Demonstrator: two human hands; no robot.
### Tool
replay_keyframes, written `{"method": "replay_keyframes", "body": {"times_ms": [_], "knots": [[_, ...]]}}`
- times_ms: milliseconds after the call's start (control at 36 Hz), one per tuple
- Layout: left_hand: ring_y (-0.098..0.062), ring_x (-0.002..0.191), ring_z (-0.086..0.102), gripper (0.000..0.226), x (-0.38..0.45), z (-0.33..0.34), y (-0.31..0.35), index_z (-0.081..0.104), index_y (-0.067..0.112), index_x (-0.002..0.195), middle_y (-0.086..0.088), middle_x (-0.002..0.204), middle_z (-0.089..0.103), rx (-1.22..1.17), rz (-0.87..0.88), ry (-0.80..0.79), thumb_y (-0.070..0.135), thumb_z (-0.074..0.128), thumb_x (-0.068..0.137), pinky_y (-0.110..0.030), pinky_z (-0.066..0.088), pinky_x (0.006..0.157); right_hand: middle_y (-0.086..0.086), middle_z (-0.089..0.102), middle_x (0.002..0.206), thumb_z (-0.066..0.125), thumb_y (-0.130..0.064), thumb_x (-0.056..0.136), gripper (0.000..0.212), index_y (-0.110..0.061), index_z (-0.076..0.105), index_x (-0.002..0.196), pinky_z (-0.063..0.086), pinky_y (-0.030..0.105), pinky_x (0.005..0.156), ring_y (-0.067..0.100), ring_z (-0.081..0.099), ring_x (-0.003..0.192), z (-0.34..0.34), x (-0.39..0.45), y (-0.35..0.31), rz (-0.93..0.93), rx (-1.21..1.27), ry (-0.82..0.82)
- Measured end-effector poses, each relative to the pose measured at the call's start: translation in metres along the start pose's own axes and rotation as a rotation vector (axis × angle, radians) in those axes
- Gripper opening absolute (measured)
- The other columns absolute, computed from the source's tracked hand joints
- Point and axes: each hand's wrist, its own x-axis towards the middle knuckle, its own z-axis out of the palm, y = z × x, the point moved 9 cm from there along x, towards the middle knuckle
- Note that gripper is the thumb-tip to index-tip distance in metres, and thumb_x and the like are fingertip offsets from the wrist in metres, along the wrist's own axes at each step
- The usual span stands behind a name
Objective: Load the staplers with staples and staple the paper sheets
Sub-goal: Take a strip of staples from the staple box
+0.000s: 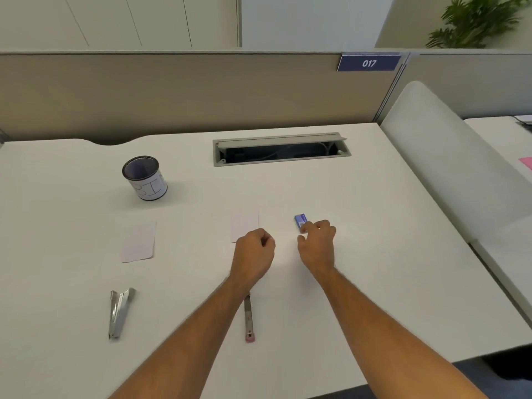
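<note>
On my desk, a can sits far left, a cable slot behind centre. Two paper stacks lie mid-desk, a box right of them, one stapler before each stack.

Both bare forearms reach forward; the left hand is curled into a fist, the right hand has bent fingers.

Open stapler, papers, staple box
</note>
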Motion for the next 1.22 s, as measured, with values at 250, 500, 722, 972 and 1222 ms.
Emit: {"method": "replay_keyframes", "body": {"times_ms": [250,500,722,972,1222], "knots": [[-0.016,0.07,0.062,0.018,0.015,0.016,0.022,0.07,0.01,0.093,0.001,0.081,0.069,0.059,0.0,0.004,0.016,0.054,0.099,-0.024,0.05,0.061,0.013,0.044,0.146,0.051,-0.025,0.104,0.037,-0.025,0.061,0.139,0.042,0.04,0.101,0.032,0.038,0.13,0.016,0.014,-0.002,-0.086,-0.192,-0.112],[-0.023,0.085,0.067,0.016,0.013,0.024,0.013,0.071,0.007,0.097,-0.005,0.091,0.074,0.031,-0.037,0.014,0.014,0.058,0.098,-0.031,0.054,0.074,0.012,0.063,0.124,0.05,-0.01,0.103,0.031,-0.011,0.07,0.127,0.049,0.035,0.088,0.03,0.051,0.114,0.008,0.01,-0.002,-0.165,-0.084,-0.053],[-0.027,0.09,0.074,0.015,0.015,0.014,0.001,0.071,0.008,0.098,-0.008,0.094,0.076,-0.136,-0.081,0.057,0.022,0.067,0.098,-0.041,0.061,0.086,-0.001,0.064,0.113,0.059,-0.006,0.095,0.034,-0.021,0.06,0.125,0.041,0.024,0.075,0.022,0.05,0.107,-0.004,-0.024,-0.019,-0.214,0.269,-0.038],[-0.025,0.078,0.079,0.018,-0.001,-0.002,-0.006,0.069,0.016,0.109,-0.01,0.088,0.079,-0.367,-0.11,0.062,0.019,0.074,0.093,-0.042,0.064,0.086,-0.018,0.062,0.109,0.066,-0.027,0.091,0.049,-0.042,0.041,0.13,0.04,0.011,0.074,0.006,0.052,0.109,-0.023,-0.074,-0.048,-0.227,0.558,-0.03],[-0.031,0.075,0.08,0.017,-0.013,-0.032,-0.017,0.066,0.007,0.104,-0.015,0.085,0.08,-0.649,-0.112,0.057,-0.001,0.072,0.09,-0.028,0.062,0.063,-0.024,0.064,0.114,0.068,-0.026,0.091,0.047,-0.042,0.044,0.128,0.055,0.028,0.082,0.01,0.06,0.107,-0.025,-0.099,-0.081,-0.253,0.595,-0.003]]}}
